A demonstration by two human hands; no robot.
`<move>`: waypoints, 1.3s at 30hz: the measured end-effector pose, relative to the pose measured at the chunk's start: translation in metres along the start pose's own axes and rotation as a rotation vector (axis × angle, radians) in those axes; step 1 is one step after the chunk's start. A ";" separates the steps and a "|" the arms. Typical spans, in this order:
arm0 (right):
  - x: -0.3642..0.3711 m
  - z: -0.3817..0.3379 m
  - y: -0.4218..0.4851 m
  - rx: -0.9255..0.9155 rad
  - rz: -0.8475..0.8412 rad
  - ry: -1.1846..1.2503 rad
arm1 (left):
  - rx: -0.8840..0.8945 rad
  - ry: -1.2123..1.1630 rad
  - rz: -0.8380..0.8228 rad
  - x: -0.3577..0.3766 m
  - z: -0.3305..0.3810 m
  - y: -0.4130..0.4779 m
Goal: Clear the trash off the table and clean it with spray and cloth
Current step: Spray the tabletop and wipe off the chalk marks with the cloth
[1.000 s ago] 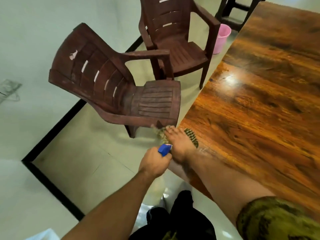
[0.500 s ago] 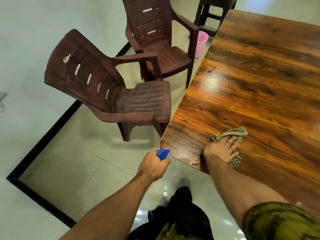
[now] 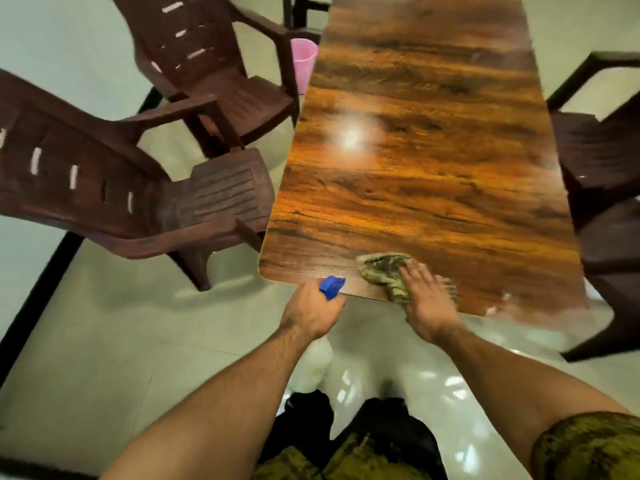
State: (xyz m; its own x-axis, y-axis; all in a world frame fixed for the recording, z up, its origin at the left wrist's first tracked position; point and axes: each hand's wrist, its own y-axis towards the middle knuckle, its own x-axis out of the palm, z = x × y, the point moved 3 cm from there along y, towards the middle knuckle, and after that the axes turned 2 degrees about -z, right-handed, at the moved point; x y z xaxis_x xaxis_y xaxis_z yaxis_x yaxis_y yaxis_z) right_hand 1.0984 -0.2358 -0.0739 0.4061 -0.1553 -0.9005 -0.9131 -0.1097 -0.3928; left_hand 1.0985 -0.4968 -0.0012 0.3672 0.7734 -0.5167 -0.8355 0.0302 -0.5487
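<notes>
- The desk (image 3: pixel 415 174) is a long, glossy slab of wood grain that runs away from the person. A bright patch of glare sits on it left of its middle.
- The cloth (image 3: pixel 379 271), a crumpled olive-patterned rag, lies on the desk at its near edge, a little toward the near left corner.
- The right hand (image 3: pixel 427 303) lies palm down on the cloth with its fingers straight and slightly spread, pressing it flat to the desk. The heel of the hand reaches past the desk's near edge.
- The left hand (image 3: pixel 311 313) is just off the desk's near left corner, its fingers curled tight round the spray bottle (image 3: pixel 331 286). Only the bottle's blue head shows above the fist, and it points toward the desk. The body of the bottle is mostly hidden by the hand.
- Faint pale smears show on the desk near its near right corner.
- Two brown plastic chairs (image 3: pixel 145 202) stand on the floor to the left of the desk, the nearer one tilted with its seat facing the desk.
- A pink bucket (image 3: pixel 304 60) stands on the floor beside the desk's far left edge, partly behind the arm of the farther chair.
- More dark chairs (image 3: pixel 602 161) stand close along the desk's right side.
</notes>
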 end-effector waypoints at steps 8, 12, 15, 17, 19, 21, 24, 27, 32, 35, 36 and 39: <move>0.004 0.063 -0.034 0.273 0.042 0.146 | 0.151 0.113 -0.176 0.102 0.087 0.000; -0.001 0.127 -0.053 0.210 0.028 0.092 | 0.192 0.134 -0.191 0.143 0.117 -0.003; -0.007 0.193 -0.068 0.490 0.073 0.218 | 0.193 0.124 -0.209 0.165 0.131 0.000; -0.011 0.233 -0.078 0.614 0.093 0.303 | 0.192 0.134 -0.215 0.180 0.140 0.000; -0.015 0.260 -0.078 0.656 0.146 0.363 | 0.193 0.128 -0.212 0.193 0.150 0.001; -0.016 0.268 -0.071 0.695 0.237 0.437 | 0.191 0.142 -0.201 0.204 0.154 0.000; -0.014 0.277 -0.069 0.975 0.476 0.795 | 0.172 0.084 -0.226 0.216 0.149 -0.004; -0.016 0.294 -0.073 1.251 0.567 1.347 | 0.199 0.052 -0.224 0.219 0.138 -0.007; 0.014 0.275 -0.085 1.279 0.752 1.697 | 0.255 0.120 -0.226 0.199 0.104 -0.007; 0.019 0.225 -0.092 1.228 0.825 1.734 | 0.242 0.112 -0.230 0.178 0.078 -0.006; 0.017 0.198 -0.089 1.223 0.793 1.738 | 0.240 0.113 -0.238 0.168 0.065 -0.005; 0.037 0.115 -0.076 1.246 0.733 1.584 | 0.247 0.126 -0.261 0.138 0.023 0.003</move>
State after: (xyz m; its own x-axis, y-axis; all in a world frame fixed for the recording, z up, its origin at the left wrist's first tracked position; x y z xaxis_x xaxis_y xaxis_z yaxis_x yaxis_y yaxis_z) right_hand 1.1781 -0.1202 -0.0987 -0.8636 -0.4092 -0.2946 -0.1539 0.7703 -0.6189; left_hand 1.1368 -0.3753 -0.0587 0.6150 0.6359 -0.4663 -0.7752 0.3793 -0.5052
